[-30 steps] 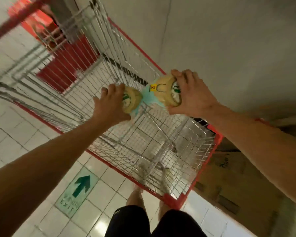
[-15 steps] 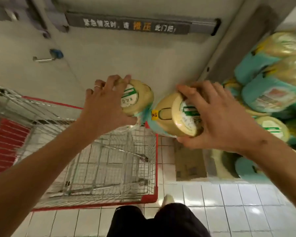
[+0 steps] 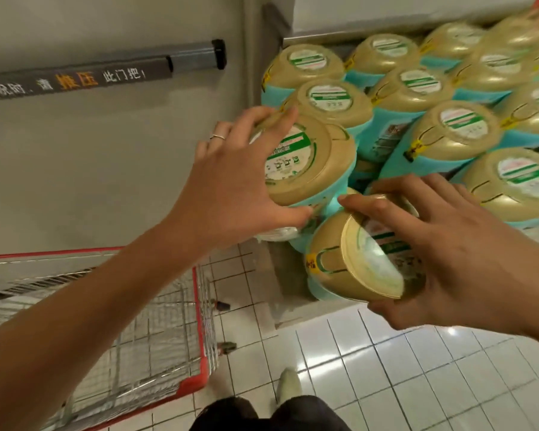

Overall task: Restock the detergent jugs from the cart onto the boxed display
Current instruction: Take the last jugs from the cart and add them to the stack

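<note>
The person now faces the display [image 3: 458, 129], not the cart [image 3: 202, 337] as before. The left hand [image 3: 231, 194] grips a jug [image 3: 305, 160] and the right hand [image 3: 448, 259] a second jug [image 3: 355, 262], both ready for placing.

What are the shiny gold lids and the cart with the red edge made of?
The round gold caps on the teal detergent jugs look like moulded plastic with a satin metallic finish: soft highlights, rounded edges. The silver wire cart basket looks like bright plated steel: thin crossing rods. Its red rim seems plastic or painted; I cannot tell which.
</note>
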`<action>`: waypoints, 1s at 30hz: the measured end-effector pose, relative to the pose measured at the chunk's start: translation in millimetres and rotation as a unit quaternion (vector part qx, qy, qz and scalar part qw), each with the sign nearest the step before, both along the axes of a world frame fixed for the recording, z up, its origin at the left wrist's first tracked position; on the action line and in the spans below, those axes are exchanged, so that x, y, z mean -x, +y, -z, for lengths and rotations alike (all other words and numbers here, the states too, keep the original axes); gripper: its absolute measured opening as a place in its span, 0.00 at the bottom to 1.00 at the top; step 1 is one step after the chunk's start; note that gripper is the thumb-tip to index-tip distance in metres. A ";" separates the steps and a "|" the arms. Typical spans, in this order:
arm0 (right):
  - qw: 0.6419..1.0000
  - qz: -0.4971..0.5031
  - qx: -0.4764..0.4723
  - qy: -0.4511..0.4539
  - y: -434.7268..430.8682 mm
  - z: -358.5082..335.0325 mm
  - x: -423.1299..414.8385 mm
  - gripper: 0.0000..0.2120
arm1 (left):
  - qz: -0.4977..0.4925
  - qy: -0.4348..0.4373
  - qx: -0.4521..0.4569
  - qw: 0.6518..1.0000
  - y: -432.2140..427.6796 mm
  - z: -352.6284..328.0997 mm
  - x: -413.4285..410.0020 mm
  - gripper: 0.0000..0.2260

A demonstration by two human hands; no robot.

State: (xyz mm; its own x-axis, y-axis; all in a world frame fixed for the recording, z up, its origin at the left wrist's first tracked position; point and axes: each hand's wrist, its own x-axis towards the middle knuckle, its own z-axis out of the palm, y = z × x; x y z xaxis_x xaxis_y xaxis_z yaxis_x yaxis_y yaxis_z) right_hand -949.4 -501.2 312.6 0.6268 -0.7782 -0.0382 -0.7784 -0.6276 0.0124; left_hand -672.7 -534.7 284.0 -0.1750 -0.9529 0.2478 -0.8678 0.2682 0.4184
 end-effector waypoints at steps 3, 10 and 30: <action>1.000 -0.020 -0.009 0.012 -11.8 9.3 26.2 0.54 | -0.001 0.049 0.003 0.999 -16.9 12.2 35.0 0.52; 0.997 -0.040 -0.055 -0.021 -40.7 21.9 48.5 0.54 | -0.020 0.049 0.037 0.998 -44.3 37.3 77.3 0.47; 0.964 0.001 -0.142 -0.224 -45.6 34.2 73.6 0.38 | 0.022 0.136 0.124 0.983 -75.7 69.4 117.1 0.23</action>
State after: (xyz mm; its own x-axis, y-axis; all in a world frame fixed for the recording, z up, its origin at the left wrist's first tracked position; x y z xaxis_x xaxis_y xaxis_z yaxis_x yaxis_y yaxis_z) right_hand -1023.0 -546.8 278.4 0.6286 -0.7774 0.0240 -0.6667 -0.5544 -0.4981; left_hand -789.8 -610.4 214.6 -0.1104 -0.8500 0.5151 -0.7173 0.4268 0.5507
